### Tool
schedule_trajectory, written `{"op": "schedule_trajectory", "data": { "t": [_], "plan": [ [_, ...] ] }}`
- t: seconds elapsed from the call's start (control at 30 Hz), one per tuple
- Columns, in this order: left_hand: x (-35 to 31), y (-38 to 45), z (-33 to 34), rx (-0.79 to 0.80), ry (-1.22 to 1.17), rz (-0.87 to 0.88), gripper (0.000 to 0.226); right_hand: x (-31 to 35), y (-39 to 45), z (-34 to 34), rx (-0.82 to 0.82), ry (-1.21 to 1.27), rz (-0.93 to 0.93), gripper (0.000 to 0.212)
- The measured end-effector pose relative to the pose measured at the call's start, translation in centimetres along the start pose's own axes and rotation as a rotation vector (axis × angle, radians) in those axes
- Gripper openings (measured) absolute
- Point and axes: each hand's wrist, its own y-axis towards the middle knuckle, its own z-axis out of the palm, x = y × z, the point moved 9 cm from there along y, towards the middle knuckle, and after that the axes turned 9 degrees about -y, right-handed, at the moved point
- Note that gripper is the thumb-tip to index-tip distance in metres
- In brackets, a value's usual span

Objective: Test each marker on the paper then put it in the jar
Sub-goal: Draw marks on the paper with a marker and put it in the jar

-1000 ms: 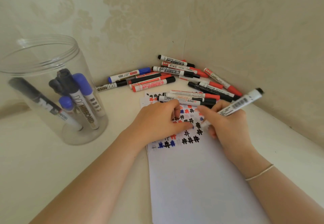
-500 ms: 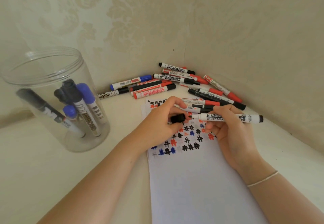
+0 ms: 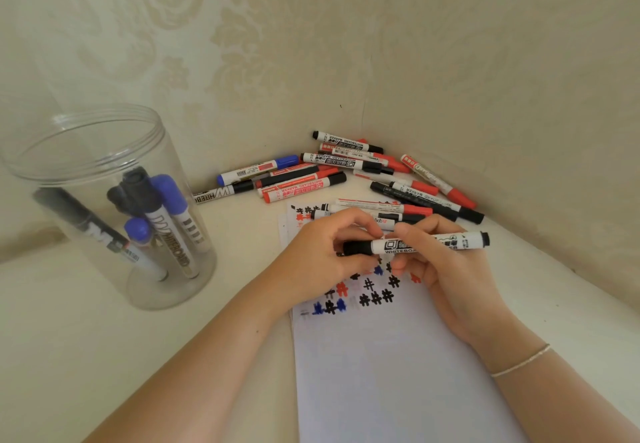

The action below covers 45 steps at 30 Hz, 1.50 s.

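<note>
A black whiteboard marker (image 3: 391, 246) lies level above the paper (image 3: 391, 366), held between both hands. My right hand (image 3: 446, 269) grips its white barrel. My left hand (image 3: 322, 252) pinches the black cap at its left end, and the cap sits on the marker. The paper's top part carries rows of black, red and blue hash marks. A clear plastic jar (image 3: 104, 200) stands at the left with several black and blue markers inside.
A pile of several black, red and blue markers (image 3: 346, 172) lies in the wall corner behind the paper, some resting on the paper's top edge. Walls close off the back and right. Bare tabletop (image 3: 104, 356) lies in front of the jar.
My right hand lifted the marker off the paper and turned it level. My left hand brought the black cap to the tip and pushed it on.
</note>
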Motion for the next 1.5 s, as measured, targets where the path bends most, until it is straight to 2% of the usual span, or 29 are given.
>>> {"op": "schedule_trajectory", "data": {
  "t": [0.1,0.17,0.33,0.4,0.5,0.57,0.63,0.73,0.97,1.03,1.1,1.2,1.27,1.37,1.43,1.5],
  "plan": [
    [-0.6,-0.1,0.0,0.039,-0.184,0.008,0.024,0.0,0.0,0.5,0.085,0.187,0.063,0.038],
    [-0.7,-0.2,0.2,0.060,-0.273,-0.034,0.020,0.0,0.0,0.6,0.067,0.201,0.081,0.041],
    [0.5,-0.1,-0.1,-0.032,-0.292,-0.136,0.013,0.4,-0.1,-2.5,-0.268,0.170,0.001,0.024],
    [1.0,-0.1,-0.5,-0.078,-0.278,-0.169,0.011,0.5,-0.2,-3.2,-0.338,0.111,-0.016,0.029],
    [1.5,-0.3,-0.8,-0.121,-0.328,-0.209,0.009,0.7,-0.3,-1.9,-0.315,-0.201,-0.037,0.034],
    [1.8,-0.4,-1.0,-0.140,-0.426,-0.230,0.007,0.8,-0.5,-1.2,-0.301,-0.302,-0.055,0.035],
    [1.8,-0.5,-0.9,-0.146,-0.450,-0.227,0.016,1.2,-0.5,-0.9,-0.292,-0.344,-0.092,0.038],
    [1.4,-0.6,-1.0,-0.197,-0.407,-0.204,0.025,1.3,-0.3,-1.0,-0.292,-0.375,-0.134,0.038],
    [1.1,-0.7,-2.0,-0.284,-0.493,-0.194,0.015,2.8,0.7,0.4,-0.235,-0.441,-0.156,0.040],
    [-0.7,-0.8,-3.1,-0.339,-0.550,-0.119,0.014,4.4,1.6,0.9,-0.230,-0.382,-0.113,0.039],
    [-3.9,-1.1,-5.0,-0.430,-0.564,0.010,0.008,6.2,2.8,2.1,-0.179,-0.213,-0.062,0.031],
    [-10.4,-2.5,-8.7,-0.610,-0.336,0.240,0.013,8.8,4.3,6.0,-0.013,0.102,-0.014,0.026],
    [-14.9,-3.9,-10.5,-0.686,-0.089,0.376,0.016,9.9,5.0,9.4,0.113,0.196,0.019,0.028],
    [-20.1,-6.8,-12.4,-0.802,0.265,0.554,0.014,10.9,5.4,14.3,0.244,0.000,0.052,0.036],
    [-22.2,-8.7,-13.3,-0.893,0.457,0.647,0.015,10.9,6.3,16.3,0.251,-0.178,0.023,0.041],
    [-23.2,-10.3,-14.6,-0.971,0.556,0.688,0.018,10.4,7.4,17.4,0.219,-0.495,-0.088,0.029]
  ]
}}
